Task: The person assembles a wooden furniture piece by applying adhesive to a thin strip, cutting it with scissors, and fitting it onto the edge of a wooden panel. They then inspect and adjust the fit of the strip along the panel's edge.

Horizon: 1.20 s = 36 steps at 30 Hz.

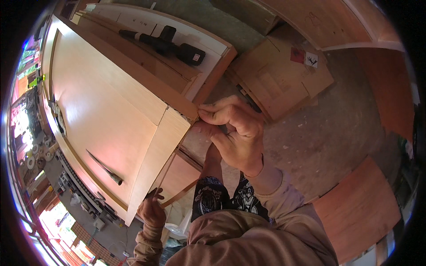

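The right hand (235, 133) pinched the near corner of a pale wooden panel (111, 102), thumb and finger closed on it; the left hand (152, 213) curled at its lower edge, its hold unclear. The panel spread to the front left, a dark tapered piece (105, 168) lying across it. Beyond lay a black power tool (164, 45); cardboard (284, 66) covered floor rightward.

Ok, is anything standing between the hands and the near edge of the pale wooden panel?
Nothing visible. The right hand is at one corner of the pale wooden panel, the left hand near that edge's other end. The dark pointed object lies farther in, away from both.
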Available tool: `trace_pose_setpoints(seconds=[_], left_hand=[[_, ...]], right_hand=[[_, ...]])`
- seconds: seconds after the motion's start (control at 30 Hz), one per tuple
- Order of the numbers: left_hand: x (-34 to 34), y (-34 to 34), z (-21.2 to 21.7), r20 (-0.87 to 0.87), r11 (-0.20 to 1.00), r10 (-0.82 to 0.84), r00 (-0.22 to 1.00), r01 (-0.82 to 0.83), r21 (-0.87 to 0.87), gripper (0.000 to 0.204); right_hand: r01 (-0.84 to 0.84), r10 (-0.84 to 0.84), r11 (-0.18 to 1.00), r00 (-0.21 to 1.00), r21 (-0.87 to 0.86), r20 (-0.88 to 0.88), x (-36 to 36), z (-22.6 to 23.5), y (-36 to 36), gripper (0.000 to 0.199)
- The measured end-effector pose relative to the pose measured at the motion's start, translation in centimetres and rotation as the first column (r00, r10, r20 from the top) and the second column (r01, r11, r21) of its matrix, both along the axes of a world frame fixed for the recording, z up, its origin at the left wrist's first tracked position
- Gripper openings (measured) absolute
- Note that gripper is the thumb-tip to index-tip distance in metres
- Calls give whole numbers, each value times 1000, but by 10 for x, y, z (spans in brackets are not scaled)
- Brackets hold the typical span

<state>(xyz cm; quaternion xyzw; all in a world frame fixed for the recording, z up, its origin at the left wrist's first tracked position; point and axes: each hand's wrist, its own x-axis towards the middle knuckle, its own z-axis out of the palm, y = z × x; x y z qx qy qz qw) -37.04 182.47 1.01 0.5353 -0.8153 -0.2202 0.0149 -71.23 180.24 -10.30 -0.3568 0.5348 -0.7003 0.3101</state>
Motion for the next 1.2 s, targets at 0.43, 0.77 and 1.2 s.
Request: trace_pose_setpoints(seconds=[0.43, 0.77, 1.2], left_hand=[[0, 6, -6, -94, 992, 127, 987, -127, 7, 30], [-4, 7, -1, -38, 982, 176, 984, -173, 76, 33], [-8, 4, 6, 55, 989, 119, 991, -123, 77, 33]], right_hand=[[-19, 18, 988, 1000, -154, -9, -11, -22, -17, 27], [33, -9, 993, 981, -117, 195, -4, -16, -19, 28], [-98, 117, 954, 992, -283, 49, -31, -30, -32, 24]])
